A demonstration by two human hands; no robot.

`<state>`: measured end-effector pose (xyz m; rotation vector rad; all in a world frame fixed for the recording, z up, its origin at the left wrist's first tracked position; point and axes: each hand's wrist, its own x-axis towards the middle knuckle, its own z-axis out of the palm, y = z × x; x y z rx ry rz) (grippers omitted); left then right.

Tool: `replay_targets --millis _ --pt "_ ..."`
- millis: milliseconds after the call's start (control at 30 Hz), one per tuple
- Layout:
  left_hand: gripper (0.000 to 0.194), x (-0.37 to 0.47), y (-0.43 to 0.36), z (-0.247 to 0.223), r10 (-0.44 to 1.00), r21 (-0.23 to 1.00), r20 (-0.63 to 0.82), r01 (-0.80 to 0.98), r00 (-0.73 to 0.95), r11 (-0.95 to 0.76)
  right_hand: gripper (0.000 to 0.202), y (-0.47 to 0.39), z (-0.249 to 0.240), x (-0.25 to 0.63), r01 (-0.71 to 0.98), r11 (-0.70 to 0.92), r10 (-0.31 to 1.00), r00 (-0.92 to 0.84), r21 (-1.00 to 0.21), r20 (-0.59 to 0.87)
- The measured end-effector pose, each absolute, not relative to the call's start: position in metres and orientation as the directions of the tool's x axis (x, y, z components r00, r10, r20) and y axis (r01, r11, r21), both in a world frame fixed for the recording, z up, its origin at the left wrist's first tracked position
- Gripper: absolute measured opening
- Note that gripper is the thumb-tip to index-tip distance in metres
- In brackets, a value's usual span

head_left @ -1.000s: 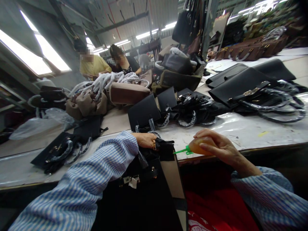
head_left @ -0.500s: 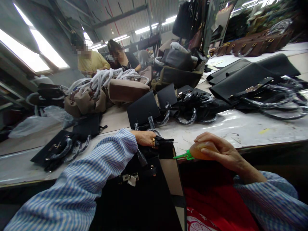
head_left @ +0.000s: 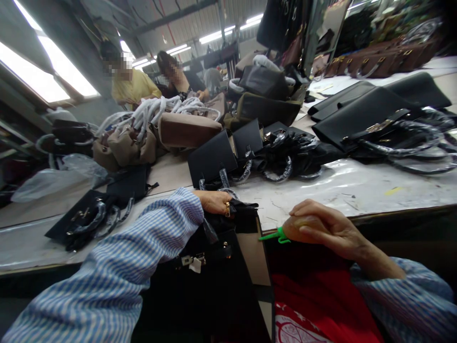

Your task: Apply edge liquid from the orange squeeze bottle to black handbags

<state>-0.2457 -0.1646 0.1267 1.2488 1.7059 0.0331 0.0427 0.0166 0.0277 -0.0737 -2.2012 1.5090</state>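
A black handbag point(head_left: 203, 295) with a metal clasp and beige side parts rests in front of me against the table edge. My left hand point(head_left: 217, 203), with a ring on one finger, is closed on black material at the bag's top. In my right hand point(head_left: 330, 227) is an amber squeeze bottle point(head_left: 302, 228), held on its side. Its green nozzle point(head_left: 278, 235) points left, with the tip at the bag's beige side edge. My left fingertips are partly hidden by the black material.
Black bags with wrapped handles point(head_left: 371, 119) lie at the right of the white table point(head_left: 360, 193). Smaller black bags point(head_left: 212, 157) sit ahead, others point(head_left: 82, 216) at left. Taupe bags point(head_left: 189, 129) are piled behind. Two people point(head_left: 135, 88) are beyond the pile.
My right hand and the bottle have shifted slightly right and down, the nozzle tip moving a little lower along the bag's side. My left hand keeps its hold.
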Motion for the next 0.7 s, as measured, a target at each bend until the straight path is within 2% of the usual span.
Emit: replay_targets --millis 133,267,400,533,700 --pt "0.017 -0.247 -0.163 0.125 0.721 0.519 -0.693 0.705 0.015 0.484 0.017 0.017 0.029 0.044 -0.232 0.427 0.382 -0.830 -0.874 0.407" --pt "0.016 -0.248 -0.164 0.123 0.711 0.508 -0.703 0.704 0.005 0.497 0.018 0.016 0.029 0.046 -0.209 0.411 0.265 -0.904 -0.887 0.336" --pt "0.015 -0.249 -0.164 0.121 0.714 0.507 -0.701 0.706 0.004 0.494 0.019 0.012 0.028 0.050 -0.225 0.418 0.301 -0.880 -0.880 0.368" --pt "0.017 -0.250 -0.164 0.122 0.714 0.511 -0.700 0.714 0.023 0.478 0.019 0.010 0.026 0.054 -0.248 0.435 0.187 -0.915 -0.865 0.356" --pt "0.016 -0.248 -0.163 0.125 0.731 0.496 -0.682 0.742 0.011 0.451 0.021 0.007 0.020 0.059 -0.268 0.449 0.242 -0.882 -0.853 0.405"
